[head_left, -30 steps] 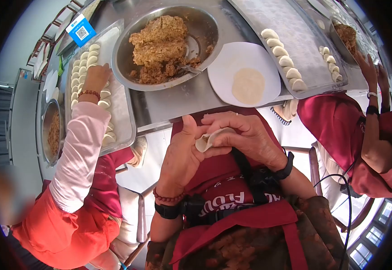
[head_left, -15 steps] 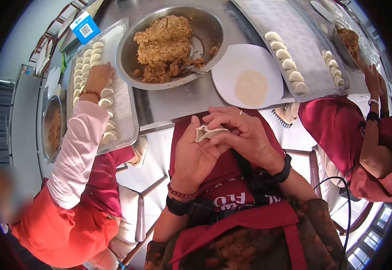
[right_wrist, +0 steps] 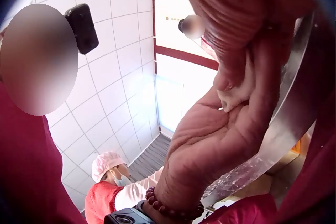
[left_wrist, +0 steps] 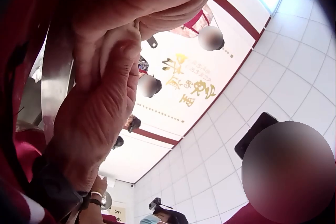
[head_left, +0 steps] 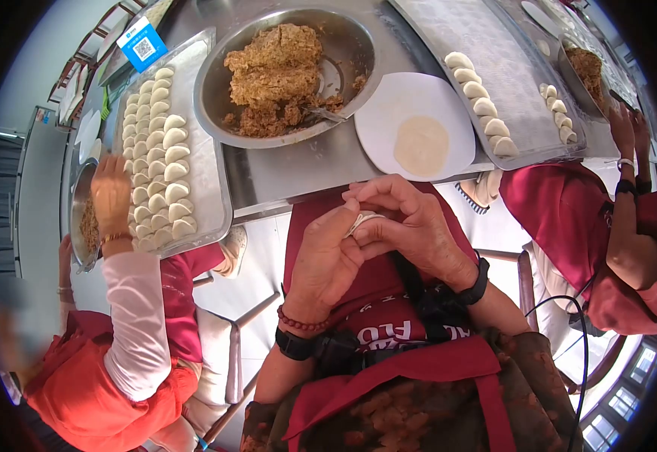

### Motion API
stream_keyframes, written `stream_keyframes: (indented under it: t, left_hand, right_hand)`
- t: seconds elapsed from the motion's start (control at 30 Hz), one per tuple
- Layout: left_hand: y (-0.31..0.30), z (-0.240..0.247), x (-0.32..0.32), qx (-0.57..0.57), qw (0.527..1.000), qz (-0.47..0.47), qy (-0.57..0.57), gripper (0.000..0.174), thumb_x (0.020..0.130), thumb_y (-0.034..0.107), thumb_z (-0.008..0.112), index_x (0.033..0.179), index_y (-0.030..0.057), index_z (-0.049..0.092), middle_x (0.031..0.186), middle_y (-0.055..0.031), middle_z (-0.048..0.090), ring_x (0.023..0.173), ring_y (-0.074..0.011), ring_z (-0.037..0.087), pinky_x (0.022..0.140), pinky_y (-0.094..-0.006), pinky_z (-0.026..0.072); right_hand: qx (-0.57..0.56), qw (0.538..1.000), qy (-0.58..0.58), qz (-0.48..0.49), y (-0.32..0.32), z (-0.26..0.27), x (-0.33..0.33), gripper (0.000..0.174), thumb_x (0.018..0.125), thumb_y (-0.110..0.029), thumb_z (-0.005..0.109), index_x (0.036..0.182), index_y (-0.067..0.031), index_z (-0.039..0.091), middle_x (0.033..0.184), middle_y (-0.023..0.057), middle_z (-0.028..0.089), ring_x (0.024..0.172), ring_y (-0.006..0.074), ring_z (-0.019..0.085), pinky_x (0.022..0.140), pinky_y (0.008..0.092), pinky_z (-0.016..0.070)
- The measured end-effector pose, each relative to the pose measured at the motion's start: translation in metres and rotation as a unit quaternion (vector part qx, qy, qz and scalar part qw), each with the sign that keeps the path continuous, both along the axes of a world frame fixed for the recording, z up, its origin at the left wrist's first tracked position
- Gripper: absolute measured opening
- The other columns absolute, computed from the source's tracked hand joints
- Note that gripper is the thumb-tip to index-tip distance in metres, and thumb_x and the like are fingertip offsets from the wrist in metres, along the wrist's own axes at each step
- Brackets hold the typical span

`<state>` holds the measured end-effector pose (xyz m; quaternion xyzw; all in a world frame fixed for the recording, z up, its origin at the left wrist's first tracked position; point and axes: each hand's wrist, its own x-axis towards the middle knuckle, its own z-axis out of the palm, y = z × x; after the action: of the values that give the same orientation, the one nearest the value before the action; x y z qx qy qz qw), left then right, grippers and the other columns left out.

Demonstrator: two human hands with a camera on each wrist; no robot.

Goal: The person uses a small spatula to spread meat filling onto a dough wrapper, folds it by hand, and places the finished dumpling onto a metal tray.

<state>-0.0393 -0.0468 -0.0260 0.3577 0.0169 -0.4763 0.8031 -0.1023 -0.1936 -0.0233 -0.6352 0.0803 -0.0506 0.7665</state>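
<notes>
Both hands meet above the lap, in front of the table edge, around one small pale dumpling (head_left: 362, 221). My left hand (head_left: 327, 256) holds it from the left, thumb raised along its side. From the other side my right hand (head_left: 417, 232) pinches its edge between thumb and curled fingers. Fingers cover most of the dumpling in the head view. The left wrist view shows a strip of the dough (left_wrist: 119, 37) beside the left thumb. In the right wrist view its folded edge (right_wrist: 240, 90) shows between the hands.
Ahead stands a steel bowl (head_left: 206, 113) of brown filling with a utensil in it. Right of it, a white plate (head_left: 377, 113) bears a flat wrapper (head_left: 422, 145). Dumpling trays (head_left: 219, 181) (head_left: 449, 30) flank them. Another person's hand (head_left: 111, 192) is over the left tray's edge.
The dumpling's open dough edges have been drawn together, and both hands have closed in around it and risen slightly. The neighbour's hand on the left has moved from the tray's middle toward the filling bowl.
</notes>
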Motion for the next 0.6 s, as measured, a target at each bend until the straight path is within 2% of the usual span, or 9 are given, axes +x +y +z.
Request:
stream_keyframes:
  t: [0.13, 0.23, 0.33, 0.43, 0.53, 0.6]
  left_hand:
    - [-0.001, -0.001, 0.0, 0.012, 1.0, 0.002, 0.017, 0.043, 0.108, 0.034, 0.035, 0.13, -0.0001, 0.047, 0.12, -0.015, 0.061, 0.109, -0.0254, 0.064, 0.095, -0.0461, 0.055]
    - [-0.001, 0.0, 0.001, -0.025, 0.999, 0.019, 0.039, 0.049, 0.108, 0.04, 0.032, 0.131, -0.0014, 0.046, 0.123, -0.0164, 0.06, 0.113, -0.0268, 0.062, 0.097, -0.0468, 0.0538]
    - [-0.003, 0.003, 0.0, -0.031, 0.996, 0.039, 0.072, 0.056, 0.107, 0.045, 0.027, 0.131, -0.0021, 0.046, 0.126, -0.0179, 0.058, 0.118, -0.0285, 0.059, 0.102, -0.0488, 0.0499]
    - [-0.004, 0.002, -0.001, -0.052, 0.99, 0.05, 0.123, 0.061, 0.107, 0.048, 0.023, 0.132, -0.0021, 0.045, 0.127, -0.0191, 0.057, 0.122, -0.0299, 0.056, 0.106, -0.0505, 0.0452]
    - [-0.003, -0.003, -0.002, -0.097, 0.986, 0.043, 0.126, 0.064, 0.106, 0.05, 0.02, 0.133, -0.0033, 0.045, 0.129, -0.0197, 0.056, 0.124, -0.0306, 0.055, 0.108, -0.0506, 0.0428]
    - [-0.001, -0.008, -0.002, -0.131, 0.984, 0.035, 0.119, 0.066, 0.106, 0.05, 0.019, 0.133, -0.0041, 0.044, 0.13, -0.02, 0.055, 0.124, -0.0306, 0.055, 0.108, -0.0502, 0.0426]
  right_hand:
    - [0.065, 0.997, 0.041, 0.003, 0.002, -0.001, 0.0, 0.027, 0.089, 0.001, 0.065, 0.116, 0.0004, 0.061, 0.115, 0.0094, 0.068, 0.106, 0.0125, 0.065, 0.088, 0.0261, 0.0556]
    - [-0.011, 0.999, 0.036, 0.03, -0.001, 0.007, -0.001, 0.021, 0.09, 0.0, 0.063, 0.111, 0.0008, 0.065, 0.115, 0.01, 0.068, 0.102, 0.0127, 0.066, 0.086, 0.0265, 0.0567]
    - [-0.028, 0.998, -0.052, -0.005, 0.003, -0.011, 0.001, 0.016, 0.09, 0.0, 0.064, 0.105, 0.0012, 0.068, 0.115, 0.0108, 0.068, 0.098, 0.013, 0.067, 0.082, 0.0259, 0.0578]
    - [-0.047, 0.999, -0.017, -0.013, 0.001, -0.007, 0.0, 0.013, 0.087, 0.002, 0.066, 0.099, 0.0001, 0.071, 0.114, 0.0122, 0.069, 0.11, 0.0171, 0.063, 0.093, 0.0292, 0.0513]
    - [-0.035, 0.998, -0.036, -0.026, 0.002, -0.011, 0.0, 0.014, 0.088, 0.001, 0.067, 0.101, 0.0, 0.071, 0.114, 0.0127, 0.069, 0.112, 0.0182, 0.062, 0.096, 0.0306, 0.0494]
    - [-0.046, 0.998, -0.034, -0.028, 0.002, -0.012, 0.0, 0.015, 0.088, -0.002, 0.067, 0.103, -0.0005, 0.07, 0.113, 0.0121, 0.069, 0.101, 0.0148, 0.066, 0.087, 0.0274, 0.0545]
